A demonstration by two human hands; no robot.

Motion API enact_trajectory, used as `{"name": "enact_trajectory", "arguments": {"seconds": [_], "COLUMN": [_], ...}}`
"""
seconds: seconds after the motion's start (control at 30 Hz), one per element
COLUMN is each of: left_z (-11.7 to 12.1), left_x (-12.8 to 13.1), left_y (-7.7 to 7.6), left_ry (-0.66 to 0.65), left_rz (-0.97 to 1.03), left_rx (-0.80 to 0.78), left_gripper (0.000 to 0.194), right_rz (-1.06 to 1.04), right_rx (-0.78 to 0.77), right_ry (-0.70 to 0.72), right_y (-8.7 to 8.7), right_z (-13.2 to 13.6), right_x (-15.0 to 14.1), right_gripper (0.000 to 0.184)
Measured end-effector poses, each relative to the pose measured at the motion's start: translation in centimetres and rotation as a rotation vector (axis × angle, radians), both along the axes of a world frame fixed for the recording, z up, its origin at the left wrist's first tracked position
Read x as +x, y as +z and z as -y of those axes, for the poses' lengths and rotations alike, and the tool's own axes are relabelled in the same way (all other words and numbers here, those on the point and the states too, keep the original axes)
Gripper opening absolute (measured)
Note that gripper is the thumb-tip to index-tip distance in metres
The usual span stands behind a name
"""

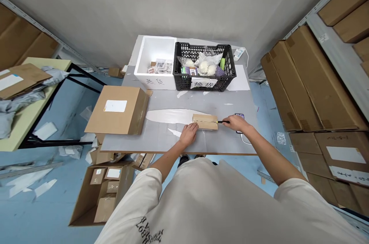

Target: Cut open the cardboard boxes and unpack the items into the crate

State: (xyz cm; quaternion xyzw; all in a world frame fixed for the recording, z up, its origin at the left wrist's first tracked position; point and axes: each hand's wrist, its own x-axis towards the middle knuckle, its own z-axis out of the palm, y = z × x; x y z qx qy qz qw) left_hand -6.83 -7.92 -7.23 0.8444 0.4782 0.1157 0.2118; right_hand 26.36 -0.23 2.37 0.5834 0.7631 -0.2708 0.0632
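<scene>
A small brown cardboard box (205, 125) lies lengthwise on the grey-covered table, with a dark line along the middle of its top. At its left end my left hand (188, 134) rests with bent fingers pressed against the box's near corner. My right hand (235, 123) is closed around the black handle of a utility knife (224, 122), just off the box's right end. The knife's tip meets the right edge of the box, in line with the middle seam. Partly behind my right hand lies a phone (240, 115) with a white cable.
A white foam box (155, 82) and a black plastic basket (184, 82) of bagged goods stand at the back. One large carton (115, 119) sits at the table's left. Below it is an open carton (77, 205) of small boxes. Stacked cartons (314, 82) line the right side.
</scene>
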Motion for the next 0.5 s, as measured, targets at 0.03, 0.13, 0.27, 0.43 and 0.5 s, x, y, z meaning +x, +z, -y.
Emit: {"name": "enact_trajectory", "arguments": {"seconds": [0.03, 0.13, 0.27, 0.43, 0.5], "left_z": [0.0, -0.1, -0.1, -0.7, -1.3], "left_x": [0.1, 0.5, 1.2, 2.5, 3.5], "left_y": [0.1, 0.3, 1.1, 2.6, 3.0], "left_ry": [0.000, -0.003, -0.002, 0.040, 0.024], "left_rz": [-0.008, -0.035, -0.128, -0.258, -0.269], "left_rx": [0.004, 0.015, 0.037, 0.045, 0.057], "left_gripper": [0.062, 0.061, 0.058, 0.039, 0.032], "right_rz": [0.008, 0.031, 0.081, 0.067, -0.064], "right_rx": [0.000, -0.021, -0.054, -0.072, -0.100], "right_ry": [0.006, 0.009, -0.004, -0.073, -0.147], "right_y": [0.2, 0.6, 1.0, 1.3, 0.9], "right_z": [0.1, 0.3, 0.5, 1.2, 1.9], "right_x": [0.5, 2.0, 4.0, 7.1, 7.9], "right_gripper": [0.022, 0.025, 0.030, 0.036, 0.041]}}
